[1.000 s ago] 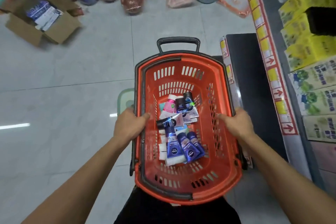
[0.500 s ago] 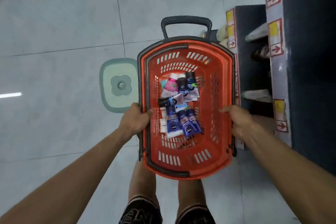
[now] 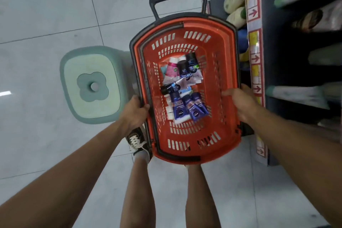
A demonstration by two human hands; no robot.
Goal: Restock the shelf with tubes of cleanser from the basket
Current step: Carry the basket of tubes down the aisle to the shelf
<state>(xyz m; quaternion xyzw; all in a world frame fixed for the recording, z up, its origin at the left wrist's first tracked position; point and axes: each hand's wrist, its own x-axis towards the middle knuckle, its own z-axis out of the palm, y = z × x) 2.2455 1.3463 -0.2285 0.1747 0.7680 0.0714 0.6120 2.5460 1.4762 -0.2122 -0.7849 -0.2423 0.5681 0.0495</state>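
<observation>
NIVEA reads on 2 of the blue tubes (image 3: 187,106) lying jumbled with pink and black ones on the floor of my orange slotted plastic basket (image 3: 224,131). My left hand (image 3: 133,114) curls over its left rim, my right hand (image 3: 240,102) over its right rim. The dark shelf (image 3: 285,42) with red arrow labels stands just right.

Floor (image 3: 46,5) was pale grey tile with thin grout lines. A mint-green stool (image 3: 92,85) sat on it at about 9 o'clock from the basket (image 3: 229,72), just beside its left wall. One black sneaker with white laces (image 3: 136,139) was planted on the tiles at 7 o'clock. Over at 3 o'clock stood the dark shelf (image 3: 296,57), price strips with red arrows along the edges, packaged goods lying on its levels, too blurry to tell what.
</observation>
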